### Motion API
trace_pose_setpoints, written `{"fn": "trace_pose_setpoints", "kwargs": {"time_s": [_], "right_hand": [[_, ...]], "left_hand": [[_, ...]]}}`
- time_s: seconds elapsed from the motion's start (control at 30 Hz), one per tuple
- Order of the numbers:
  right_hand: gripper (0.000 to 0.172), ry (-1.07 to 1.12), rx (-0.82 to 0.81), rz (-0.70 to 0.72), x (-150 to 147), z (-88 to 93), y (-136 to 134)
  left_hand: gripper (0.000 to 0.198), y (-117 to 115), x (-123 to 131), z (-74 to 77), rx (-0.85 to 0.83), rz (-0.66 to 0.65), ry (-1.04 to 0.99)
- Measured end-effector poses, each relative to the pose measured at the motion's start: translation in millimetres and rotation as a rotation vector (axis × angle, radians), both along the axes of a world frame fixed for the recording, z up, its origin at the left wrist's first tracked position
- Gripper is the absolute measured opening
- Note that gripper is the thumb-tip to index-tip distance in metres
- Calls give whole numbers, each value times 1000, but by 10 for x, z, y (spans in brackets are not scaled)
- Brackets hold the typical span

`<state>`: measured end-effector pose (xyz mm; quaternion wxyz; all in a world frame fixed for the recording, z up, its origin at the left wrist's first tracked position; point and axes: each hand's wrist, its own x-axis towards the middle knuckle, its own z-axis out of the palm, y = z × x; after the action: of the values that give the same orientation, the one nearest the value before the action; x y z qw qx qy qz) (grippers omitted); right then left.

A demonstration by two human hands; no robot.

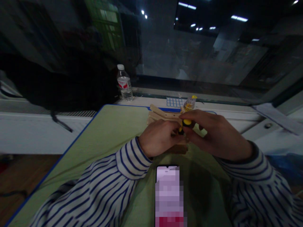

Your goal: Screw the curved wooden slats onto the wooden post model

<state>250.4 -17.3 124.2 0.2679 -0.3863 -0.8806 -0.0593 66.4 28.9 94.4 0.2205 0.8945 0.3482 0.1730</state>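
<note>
My right hand (213, 134) is closed, thumb and fingers pinching a yellow-and-black screwdriver (187, 122) by its rounded handle. Close against it, my left hand (161, 137) is curled, with its fingertips by the lower part of the black-and-yellow tool. What the left fingers grip is hidden from this angle. Pale wooden pieces (163, 113), one with small round holes, lie behind and under both hands. A darker wooden block (178, 149) shows just below the fingers.
A phone (168, 189) with a lit screen lies in front of me on the green, blue-edged table (99, 135). On the sill stand a water bottle (125, 84) and a clear container with a yellow top (190, 102). A dark bag (78, 82) sits left; papers (276, 116) hang right.
</note>
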Motion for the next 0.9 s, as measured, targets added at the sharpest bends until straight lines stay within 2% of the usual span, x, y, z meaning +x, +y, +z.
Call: {"fn": "trace_pose_setpoints", "kwargs": {"time_s": [0.37, 0.9], "right_hand": [[23, 5, -18, -15, -5, -3, 3], [25, 5, 17, -33, -13, -4, 8]], "left_hand": [[24, -4, -6, 20, -1, 14, -48], [24, 25, -10, -31, 26, -3, -35]]}}
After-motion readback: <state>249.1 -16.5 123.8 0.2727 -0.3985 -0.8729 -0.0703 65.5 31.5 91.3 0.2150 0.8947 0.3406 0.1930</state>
